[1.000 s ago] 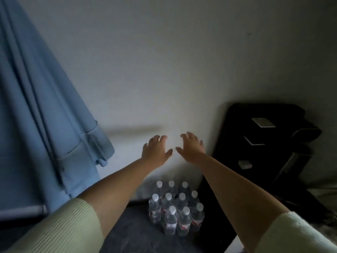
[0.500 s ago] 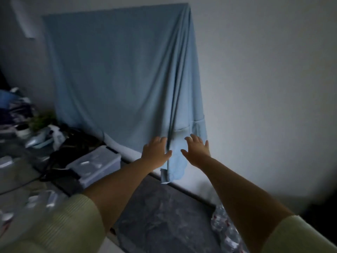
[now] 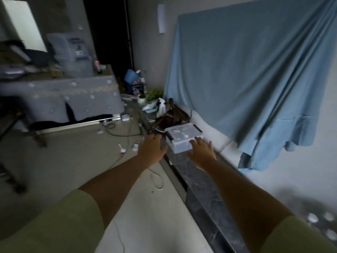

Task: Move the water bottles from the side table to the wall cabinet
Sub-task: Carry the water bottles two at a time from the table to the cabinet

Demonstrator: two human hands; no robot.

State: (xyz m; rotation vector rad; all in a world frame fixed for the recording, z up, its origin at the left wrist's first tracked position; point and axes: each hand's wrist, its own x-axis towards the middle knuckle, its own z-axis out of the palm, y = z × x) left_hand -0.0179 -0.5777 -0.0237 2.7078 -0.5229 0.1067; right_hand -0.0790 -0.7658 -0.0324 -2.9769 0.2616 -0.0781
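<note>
— What has changed since a moment ago?
— Swung left, the view now takes in more of the room; the water bottles point(image 3: 321, 225), which stood below the hands a second ago, have slid to the bottom right corner, blurred, with only their white caps clear.
— And where do they lie against the hands?
— Well apart. They sit behind the right forearm, close to the sleeve, on the dark marbled ledge point(image 3: 198, 189) by the wall. The right hand point(image 3: 201, 152) reaches forward far past them, fingers spread and holding nothing. The left hand point(image 3: 151, 149) is stretched out beside it, fingers loosely bent, also holding nothing.
— What lies ahead of the hands?
— A clear lidded box point(image 3: 182, 137) on the ledge's far stretch, a brown bag point(image 3: 171, 117) behind it, and a blue cloth point(image 3: 255, 70) hanging on the wall.
</note>
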